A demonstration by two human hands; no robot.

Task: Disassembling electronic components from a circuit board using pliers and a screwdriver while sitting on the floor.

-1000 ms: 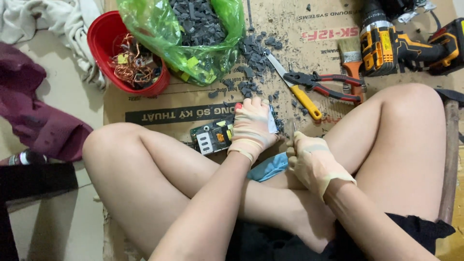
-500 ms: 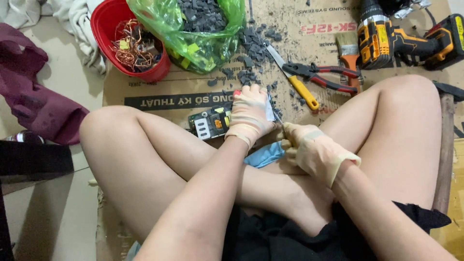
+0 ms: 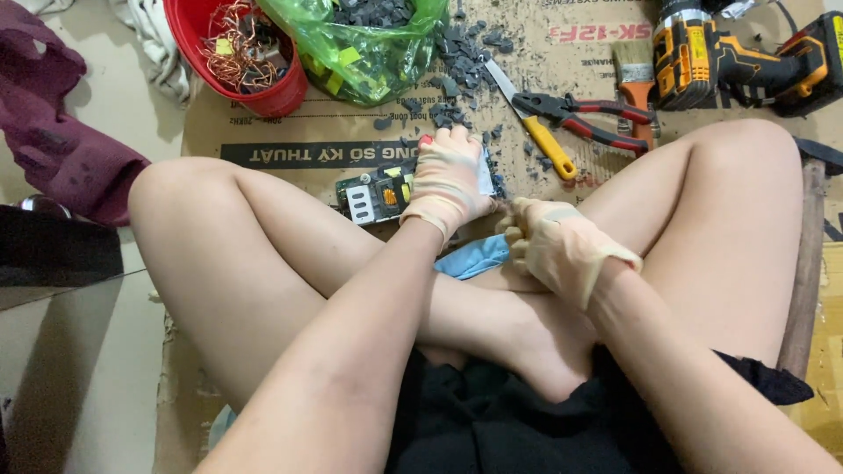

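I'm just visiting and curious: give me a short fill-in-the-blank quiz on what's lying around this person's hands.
The left hand presses on a small green ____ board.
The round plastic bucket holding tangled copper wire is ____.
The dark broken chips fill a translucent ____ plastic bag.
The red-handled pliers lie beside a knife with a ____ handle.

Missing words: circuit; red; green; yellow

occlusions and cut-offs, placed from the circuit board (image 3: 376, 195)

the board's right end is covered by the gloved left hand (image 3: 450, 180); what the closed right hand (image 3: 562, 250) grips just right of it cannot be told. the blue object (image 3: 474, 257) below the board is partly hidden by the forearm. far upper right, the cordless drill (image 3: 746, 63) is cropped by the frame edge, as are the red bowl (image 3: 263, 88) and green bag (image 3: 369, 53) above.
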